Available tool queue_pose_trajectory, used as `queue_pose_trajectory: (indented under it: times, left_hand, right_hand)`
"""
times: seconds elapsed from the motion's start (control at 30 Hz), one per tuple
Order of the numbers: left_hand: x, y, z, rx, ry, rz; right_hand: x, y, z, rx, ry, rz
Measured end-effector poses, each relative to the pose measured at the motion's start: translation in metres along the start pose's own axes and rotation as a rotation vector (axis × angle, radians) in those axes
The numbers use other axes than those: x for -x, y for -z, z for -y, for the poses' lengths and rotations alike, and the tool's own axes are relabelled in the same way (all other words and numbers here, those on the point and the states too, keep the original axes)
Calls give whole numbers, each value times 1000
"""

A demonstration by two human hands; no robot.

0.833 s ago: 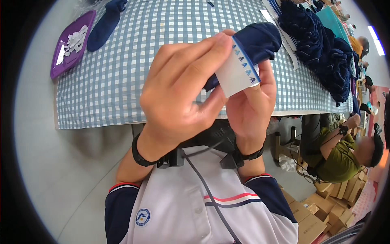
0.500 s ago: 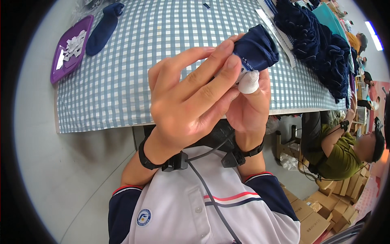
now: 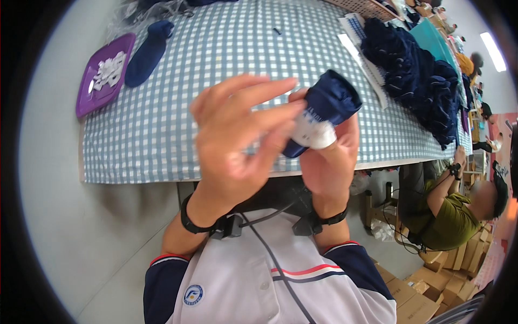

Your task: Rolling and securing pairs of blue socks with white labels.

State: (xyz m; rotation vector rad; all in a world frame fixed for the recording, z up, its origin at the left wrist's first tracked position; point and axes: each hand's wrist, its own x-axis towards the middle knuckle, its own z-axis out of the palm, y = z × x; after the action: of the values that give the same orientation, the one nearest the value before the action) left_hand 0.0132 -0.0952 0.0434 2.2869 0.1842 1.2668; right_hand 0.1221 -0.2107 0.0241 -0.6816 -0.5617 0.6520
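Above the table's near edge, my right hand (image 3: 330, 168) grips a bunched navy sock (image 3: 332, 100) with its opening tilted up and away. White material covers the tip of my right thumb, which presses on the sock's side. Beside the thumb a white label-like patch (image 3: 306, 129) shows on the navy fabric. My left hand (image 3: 232, 137) is a little blurred, fingers stretched and spread. Its fingertips are close to the sock's left side; whether they touch it I cannot tell. At the far left another navy sock (image 3: 147, 56) lies flat on the checked cloth.
A purple tray (image 3: 84, 102) with white paper slips sits at the left edge of the checked tablecloth (image 3: 145, 146). On the right lie a heaped pile of navy socks (image 3: 413, 75) and a white strip (image 3: 364, 70). A co-worker in a green shirt (image 3: 453, 208) sits at right, near cardboard boxes (image 3: 415, 302).
My left fingers have come away from the sock's front and moved slightly left, baring the white patch. The sock sits lower in view, its opening now more visible. The view has shifted slightly.
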Motion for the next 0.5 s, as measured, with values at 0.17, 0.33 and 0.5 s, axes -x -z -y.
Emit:
queue_pose_trajectory:
  times: [0.17,0.33,0.5]
  left_hand:
    - [6,-2,1,18,10,-227]
    - [2,3,-4,-227,-156,-191]
    - [0,14,2,-272,-204,-192]
  right_hand:
    - [8,-7,-4,-69,-16,-38]
    - [18,-6,-11,-227,-24,-9]
    - [15,-15,-6,-29,64,34]
